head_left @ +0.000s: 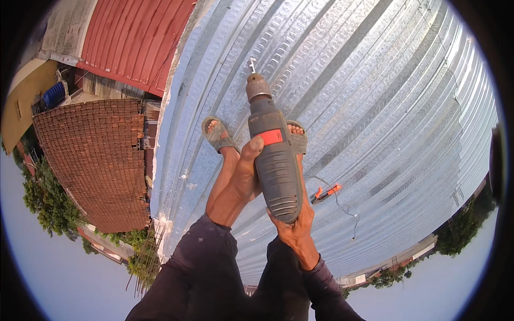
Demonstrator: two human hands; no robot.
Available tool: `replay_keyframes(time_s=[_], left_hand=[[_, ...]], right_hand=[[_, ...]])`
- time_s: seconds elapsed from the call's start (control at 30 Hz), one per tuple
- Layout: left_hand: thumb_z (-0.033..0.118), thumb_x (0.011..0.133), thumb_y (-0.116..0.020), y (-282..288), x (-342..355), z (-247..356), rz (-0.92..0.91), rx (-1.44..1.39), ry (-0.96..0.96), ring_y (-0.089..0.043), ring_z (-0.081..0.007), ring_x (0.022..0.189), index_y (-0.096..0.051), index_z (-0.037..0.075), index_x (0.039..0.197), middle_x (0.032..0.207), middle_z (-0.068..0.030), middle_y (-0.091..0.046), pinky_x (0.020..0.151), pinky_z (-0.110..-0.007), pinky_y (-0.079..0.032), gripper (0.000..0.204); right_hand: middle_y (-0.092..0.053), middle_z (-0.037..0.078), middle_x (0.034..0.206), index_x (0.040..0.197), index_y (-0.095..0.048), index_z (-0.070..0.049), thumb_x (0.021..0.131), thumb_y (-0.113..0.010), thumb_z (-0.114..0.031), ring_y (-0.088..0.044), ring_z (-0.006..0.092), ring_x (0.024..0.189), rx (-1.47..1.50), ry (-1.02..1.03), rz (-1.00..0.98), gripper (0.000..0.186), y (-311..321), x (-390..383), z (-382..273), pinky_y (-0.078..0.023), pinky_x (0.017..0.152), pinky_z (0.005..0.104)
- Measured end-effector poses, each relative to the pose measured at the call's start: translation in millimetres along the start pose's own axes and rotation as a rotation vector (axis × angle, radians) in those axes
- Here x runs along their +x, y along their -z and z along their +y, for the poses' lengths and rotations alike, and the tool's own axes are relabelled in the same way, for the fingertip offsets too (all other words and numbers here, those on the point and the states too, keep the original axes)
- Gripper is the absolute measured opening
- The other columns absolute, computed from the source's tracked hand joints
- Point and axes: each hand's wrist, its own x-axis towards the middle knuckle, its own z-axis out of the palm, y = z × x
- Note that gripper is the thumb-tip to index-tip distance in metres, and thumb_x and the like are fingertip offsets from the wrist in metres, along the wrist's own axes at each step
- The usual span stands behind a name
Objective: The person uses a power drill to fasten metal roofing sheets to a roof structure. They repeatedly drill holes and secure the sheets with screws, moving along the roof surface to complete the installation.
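A dark grey power drill (278, 179) with a red band is held up in front of me, its chuck (258, 87) and a short bit (252, 65) facing away from me over the roof. My left hand (248, 171) is closed against the drill's left side, its thumb lying along the body near the red band. At the near end, my right hand (300, 224) grips the drill from below; most of its fingers are hidden behind the tool. Beneath the drill, corrugated metal roofing (353, 117) carries my feet in sandals (218, 135).
A small tool with orange-red and black parts (325, 193) lies on the roofing to the right, beside a thin dark cord (342, 207). The roof's left edge (160, 144) drops toward a brown tiled roof (96, 160) and a red metal roof (136, 40).
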Motion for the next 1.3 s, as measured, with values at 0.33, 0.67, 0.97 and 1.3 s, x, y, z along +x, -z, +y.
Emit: replay_keyframes(time_s=[0.33,0.67,0.97,1.3], left_hand=[[0.069,0.085,-0.063,116,108,14,0.125,-0.323,-0.073,-0.069,-0.0263,0.086,-0.059,0.008,0.117,0.098,-0.0111,-0.065,0.082,-0.044,-0.062,0.069],[0.068,0.086,-0.061,201,172,37,-0.009,-0.518,-0.103,-0.07,-0.0285,0.082,-0.064,0.011,0.107,0.091,-0.0098,-0.069,0.074,-0.045,-0.06,0.061],[0.071,0.083,-0.062,214,177,43,-0.026,-0.518,-0.097,-0.068,-0.0183,0.078,-0.066,0.014,0.101,0.088,-0.0038,-0.069,0.075,-0.035,-0.056,0.06],[0.069,0.086,-0.062,222,184,44,-0.039,-0.582,-0.094,-0.068,-0.0185,0.076,-0.067,0.013,0.099,0.087,-0.0043,-0.069,0.074,-0.035,-0.056,0.058]], right_hand=[[-0.068,0.024,0.109,0.124,-0.06,0.0,0.077,-0.076,-0.016,-0.068,0.0405,0.1,-0.085,-0.057,-0.139,0.052,-75,111,64,-0.052,0.086,0.0465],[-0.069,0.024,0.107,0.121,-0.063,0.003,0.074,-0.073,-0.017,-0.067,0.0406,0.099,-0.332,-0.135,-0.162,0.052,-148,178,82,-0.05,0.089,0.0452],[-0.071,0.023,0.106,0.12,-0.064,0.002,0.074,-0.074,-0.017,-0.069,0.0406,0.099,-0.422,-0.144,-0.171,0.051,-161,188,75,-0.052,0.088,0.0454],[-0.071,0.025,0.105,0.119,-0.064,0.002,0.075,-0.073,-0.017,-0.069,0.0427,0.097,-0.445,-0.099,-0.173,0.049,-168,194,71,-0.054,0.085,0.0455]])
